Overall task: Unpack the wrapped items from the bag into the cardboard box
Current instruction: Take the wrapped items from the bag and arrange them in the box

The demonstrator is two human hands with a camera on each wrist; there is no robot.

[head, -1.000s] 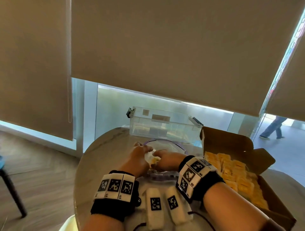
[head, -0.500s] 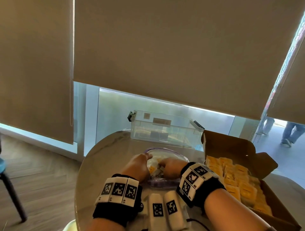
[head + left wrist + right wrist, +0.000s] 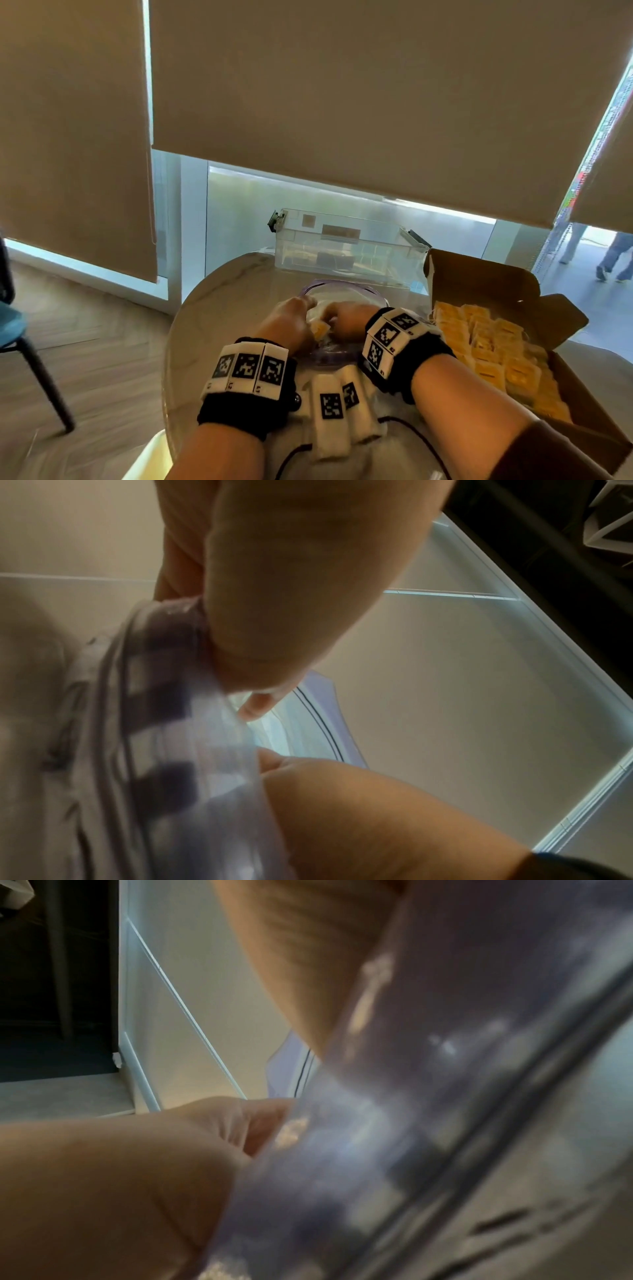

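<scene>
A clear plastic zip bag [image 3: 346,291] with a purple rim lies on the round table [image 3: 219,308] in front of me. My left hand [image 3: 291,317] and right hand [image 3: 342,320] are both inside its mouth, close together. A yellow wrapped item [image 3: 320,329] shows between them. In the left wrist view the left hand [image 3: 260,693] pinches the bag's purple rim [image 3: 164,723]. The right wrist view shows the right hand [image 3: 260,1123] curled against the bag film [image 3: 394,1123]; what it holds is hidden. The open cardboard box [image 3: 486,284] at right holds several rows of yellow wrapped items [image 3: 489,349].
A clear plastic tub [image 3: 346,246] stands behind the bag at the table's far edge. White tagged blocks [image 3: 330,407] and a black cable [image 3: 411,425] lie near me. A chair [image 3: 20,335] stands on the floor at left. People walk outside at far right [image 3: 613,253].
Both hands have pushed a little deeper into the bag and drawn closer together. The view has tilted slightly, so the table sits lower in frame.
</scene>
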